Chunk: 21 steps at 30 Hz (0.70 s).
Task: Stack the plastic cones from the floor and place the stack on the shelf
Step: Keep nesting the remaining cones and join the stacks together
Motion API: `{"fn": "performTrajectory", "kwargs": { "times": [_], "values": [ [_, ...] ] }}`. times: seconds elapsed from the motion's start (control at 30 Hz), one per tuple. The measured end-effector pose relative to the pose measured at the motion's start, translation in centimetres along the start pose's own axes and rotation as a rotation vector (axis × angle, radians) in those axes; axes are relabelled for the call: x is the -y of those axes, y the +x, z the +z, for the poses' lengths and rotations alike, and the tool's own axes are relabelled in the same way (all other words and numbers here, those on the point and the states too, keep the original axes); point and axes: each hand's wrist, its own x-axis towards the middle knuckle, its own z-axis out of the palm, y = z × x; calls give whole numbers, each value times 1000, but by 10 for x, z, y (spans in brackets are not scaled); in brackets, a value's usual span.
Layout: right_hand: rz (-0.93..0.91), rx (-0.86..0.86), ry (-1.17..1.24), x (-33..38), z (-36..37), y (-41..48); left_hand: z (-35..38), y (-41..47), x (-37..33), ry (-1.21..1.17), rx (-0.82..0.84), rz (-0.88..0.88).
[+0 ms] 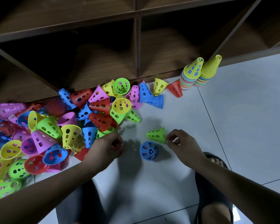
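On my feed the right hand [179, 141] sits at about four o'clock from centre. Its thumb and fingertips pinch the wide rim of one green perforated plastic cone [156, 134], which lies on its side on the pale tiled floor [233, 126] with its tip towards nine o'clock. At six o'clock of that cone, just beside it, one blue perforated plastic cone [148, 150] stands tip up, apart from both hands.

The left hand [109, 147] is at seven o'clock with its fingers curled at the edge of the loose heap of coloured plastic cones [55, 126]. It is blurred, so I cannot tell whether it holds anything. The heap spreads towards nine o'clock, and the cones overlap too much for me to count them.

At one o'clock I count two tall stacks of nested cones [190, 76], both topped yellow, standing side by side against the brown wooden shelf unit [137, 46]. One red cone [175, 88] lies just beside the left-hand stack. One black slipper [213, 183] shows at five o'clock.
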Motion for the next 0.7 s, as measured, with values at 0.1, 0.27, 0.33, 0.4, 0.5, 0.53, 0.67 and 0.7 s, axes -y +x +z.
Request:
{"fn": "performTrajectory", "kwargs": {
  "times": [0.1,0.27,0.33,0.4,0.5,0.53,0.67,0.7],
  "values": [
    [-50,-15,-24,-1,0,0,-4,-4,11,110,9,59],
    [-46,83,-37,-5,2,2,-3,-7,16,170,25,50],
    [-53,101,-41,-6,3,3,-4,-6,16,169,21,31],
    [-68,105,-37,-7,3,3,-6,-5,14,157,13,25],
    [-108,123,-33,-6,3,5,-9,-6,14,165,13,46],
    [-116,134,-36,-5,3,6,-9,-7,16,186,34,43],
    [-112,142,-37,-2,3,11,-6,-14,29,202,103,15],
    [-107,125,-27,-1,2,12,-5,-14,31,197,107,14]
  ]
}}
